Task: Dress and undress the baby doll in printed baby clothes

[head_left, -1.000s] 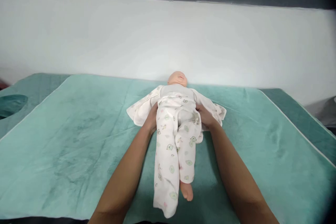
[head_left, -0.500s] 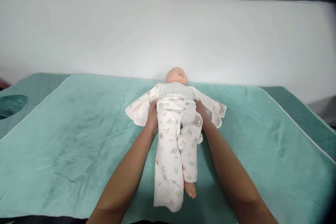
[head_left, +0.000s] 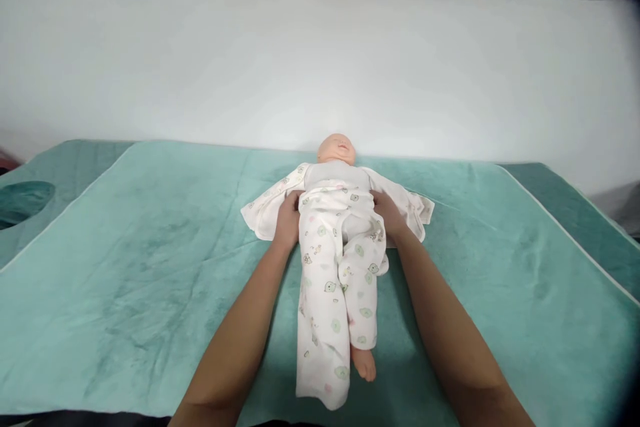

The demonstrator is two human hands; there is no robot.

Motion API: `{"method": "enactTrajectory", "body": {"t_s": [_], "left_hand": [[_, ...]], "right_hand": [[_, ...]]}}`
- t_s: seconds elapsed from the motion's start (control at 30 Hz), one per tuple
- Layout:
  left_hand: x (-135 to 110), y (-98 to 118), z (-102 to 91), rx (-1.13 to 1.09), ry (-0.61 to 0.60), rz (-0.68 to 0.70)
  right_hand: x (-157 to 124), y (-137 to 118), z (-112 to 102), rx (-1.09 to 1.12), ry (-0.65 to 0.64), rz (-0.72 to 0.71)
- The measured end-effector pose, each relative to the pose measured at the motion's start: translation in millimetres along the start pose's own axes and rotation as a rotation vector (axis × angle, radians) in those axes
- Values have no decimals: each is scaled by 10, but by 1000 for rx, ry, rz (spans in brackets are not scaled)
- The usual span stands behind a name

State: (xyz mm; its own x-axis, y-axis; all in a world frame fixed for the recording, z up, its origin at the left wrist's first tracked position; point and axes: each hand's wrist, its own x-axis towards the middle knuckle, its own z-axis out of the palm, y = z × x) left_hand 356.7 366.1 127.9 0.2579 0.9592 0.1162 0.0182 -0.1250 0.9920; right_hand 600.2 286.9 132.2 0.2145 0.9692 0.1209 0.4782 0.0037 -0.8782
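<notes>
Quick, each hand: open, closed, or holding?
Left hand: at one side of the trousers, partly hidden; grip can't be told.
Right hand: at the other side; likewise unclear.

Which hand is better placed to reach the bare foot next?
Right, probably: the right hand is against the trousers on the same side as the bare foot; the left hand is on the other side of the doll.

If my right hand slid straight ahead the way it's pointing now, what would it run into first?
Most likely the waist of the patterned trousers, which your right hand seems to touch, then the doll's gray torso. Part of that hand is hidden, so depth there is unclear.
</notes>
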Motion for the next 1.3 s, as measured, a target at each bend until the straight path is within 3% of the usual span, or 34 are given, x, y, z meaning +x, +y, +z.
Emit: {"method": "enactTrajectory", "body": {"t_s": [0.1,0.2,0.3,0.4,0.5,0.57,0.7,0.8,0.87,0.97,1.07,1.17,1.3], "left_hand": [[11,57,-50,48,149,129],[56,175,-48,130,116,269],[125,308,-50,256,-46,372],[184,393,-95,298,-192,348],[214,408,-125,326,-220,306],[225,378,-107,369,-173,301],[252,245,-18,511,52,252],[268,143,21,585,183,228],[270,114,16,619,187,277],[268,143,-31,621,119,345],[272,204,-120,552,36,308],[275,211,-222,434,-70,150],[231,106,-264,294,-307,-69]], "right_hand": [[-47,-14,0,-107,201,-2],[-99,-96,22,-68,338,-105],[-103,-172,23,47,252,-179],[-46,-213,-31,69,135,-257],[62,-257,-87,9,56,-331],[165,-288,-87,-78,61,-290],[407,-304,35,-257,246,-108],[508,-267,161,-188,331,-60],[500,-230,210,-114,360,-75],[398,-179,202,-114,460,-142],[244,-145,135,-160,500,-158],[85,-112,69,-149,401,-56],[-71,-47,44,-120,313,95]]}}
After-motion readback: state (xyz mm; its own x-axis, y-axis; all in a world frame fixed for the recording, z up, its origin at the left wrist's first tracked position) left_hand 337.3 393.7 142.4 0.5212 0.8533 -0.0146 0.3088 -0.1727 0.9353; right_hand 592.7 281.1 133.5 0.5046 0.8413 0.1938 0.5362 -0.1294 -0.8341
